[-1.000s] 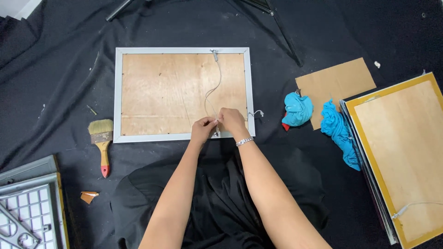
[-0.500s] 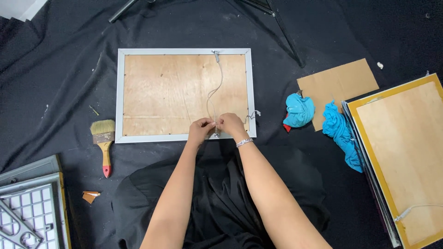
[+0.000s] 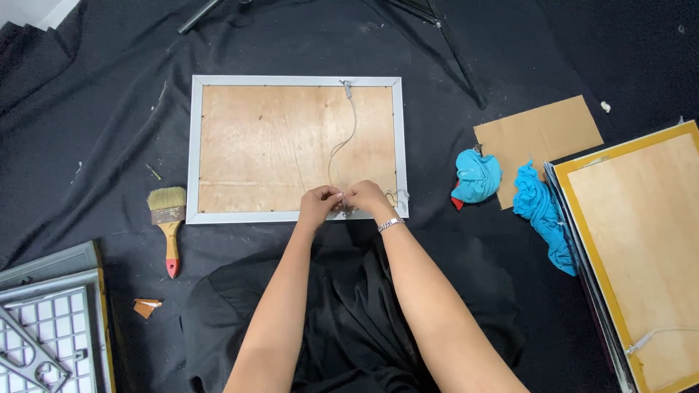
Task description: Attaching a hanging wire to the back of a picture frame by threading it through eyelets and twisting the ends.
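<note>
Fingers of the left hand [image 3: 318,204] and right hand [image 3: 365,196] pinch the hanging wire [image 3: 341,153] together at the near edge of the face-down silver frame [image 3: 295,149] on the black cloth, so keeping that wire taut looks wise.

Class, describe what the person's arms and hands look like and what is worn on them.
Both forearms are bare, with no sleeves in view and no gloves. The left hand wears nothing visible. The right hand has a thin silver bracelet at the wrist.
</note>
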